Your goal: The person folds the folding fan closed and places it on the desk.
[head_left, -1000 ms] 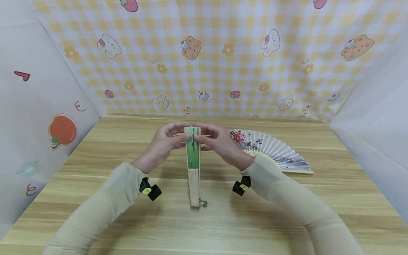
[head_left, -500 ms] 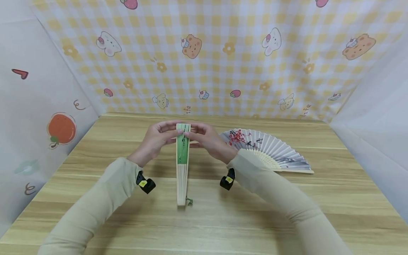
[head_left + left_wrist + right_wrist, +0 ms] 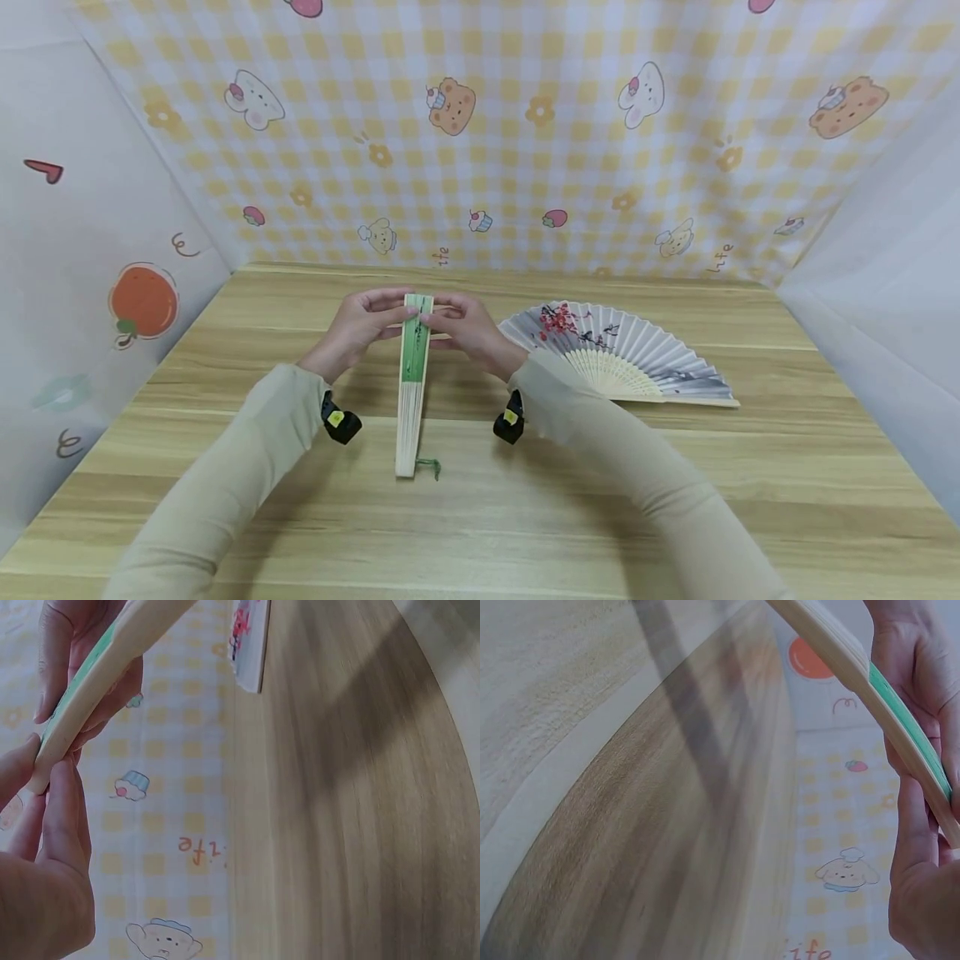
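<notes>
A folded hand fan [image 3: 415,358] with green leaf and pale ribs points toward me in the head view, its far end between my two hands. My left hand [image 3: 360,327] pinches the green end from the left, thumb on top and fingers behind. From the right, my right hand [image 3: 468,331] pinches the same end in the same way. A green cord [image 3: 432,464] hangs by the fan's near end. In the left wrist view the pale outer guard [image 3: 94,694] runs between thumb and fingers. The right wrist view shows the green leaf [image 3: 907,724] closed against its guard.
An open folding fan [image 3: 615,350], greyish white with red blossoms, lies on the wooden table [image 3: 480,533] right of my hands, partly behind my right sleeve [image 3: 600,433]. A yellow checked cloth [image 3: 510,167] stands behind the table, with white sheets [image 3: 97,217] at the sides.
Both hands and the green fan have moved left, and the fan now tilts slightly. More of the open fan shows past my right arm. The grip looks unchanged.
</notes>
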`<state>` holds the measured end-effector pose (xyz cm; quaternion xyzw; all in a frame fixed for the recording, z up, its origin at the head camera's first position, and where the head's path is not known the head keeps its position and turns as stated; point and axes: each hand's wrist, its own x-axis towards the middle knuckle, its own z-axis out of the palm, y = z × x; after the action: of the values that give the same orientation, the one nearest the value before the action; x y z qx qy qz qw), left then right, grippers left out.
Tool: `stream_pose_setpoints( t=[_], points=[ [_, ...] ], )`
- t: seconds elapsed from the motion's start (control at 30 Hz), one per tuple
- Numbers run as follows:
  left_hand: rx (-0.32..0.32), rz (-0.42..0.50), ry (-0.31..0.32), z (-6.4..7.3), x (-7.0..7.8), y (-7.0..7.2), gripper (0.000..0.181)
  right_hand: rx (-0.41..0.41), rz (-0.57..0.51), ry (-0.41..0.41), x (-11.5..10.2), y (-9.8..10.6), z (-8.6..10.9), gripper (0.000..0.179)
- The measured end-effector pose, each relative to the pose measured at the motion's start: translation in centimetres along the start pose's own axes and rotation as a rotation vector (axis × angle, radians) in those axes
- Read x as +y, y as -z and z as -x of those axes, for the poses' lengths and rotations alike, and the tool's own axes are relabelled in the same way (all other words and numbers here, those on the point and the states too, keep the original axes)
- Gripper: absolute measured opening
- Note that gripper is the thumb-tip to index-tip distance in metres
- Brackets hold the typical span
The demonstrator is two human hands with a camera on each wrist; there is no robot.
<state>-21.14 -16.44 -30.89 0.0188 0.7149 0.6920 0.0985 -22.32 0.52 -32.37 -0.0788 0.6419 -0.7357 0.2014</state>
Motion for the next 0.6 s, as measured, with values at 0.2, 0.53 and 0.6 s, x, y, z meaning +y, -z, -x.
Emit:
stream_pose_setpoints(
  t=[0.2,0.53,0.6],
  points=[
    [0.005,-0.032,0.040,-0.5,-0.6,0.5,0.048,0.005,-0.001,-0.041,0.8,-0.2,-1.0,0.036],
    [-0.008,-0.041,0.072,-1.5,-1.8,1.3,0.049,0.036,0.005,-0.100,1.9,-0.6,-2.2,0.042],
    [-0.008,-0.042,0.080,-1.6,-2.1,1.5,0.049,0.047,0.004,-0.116,2.1,-0.6,-2.4,0.044]
  ],
)
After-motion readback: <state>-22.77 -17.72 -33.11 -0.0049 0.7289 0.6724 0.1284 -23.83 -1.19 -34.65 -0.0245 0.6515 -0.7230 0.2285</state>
